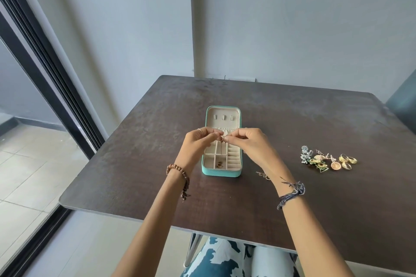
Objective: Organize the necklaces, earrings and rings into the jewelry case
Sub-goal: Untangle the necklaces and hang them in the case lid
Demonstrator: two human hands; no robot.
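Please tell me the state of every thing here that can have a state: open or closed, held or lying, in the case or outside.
jewelry case: open, lid laid flat on the table.
necklace: held over the case, chain hanging down.
left hand: pinches the necklace.
right hand: pinches the necklace.
small gold piece: lying in a near compartment.
pile of earrings and rings: outside the case, on the table.
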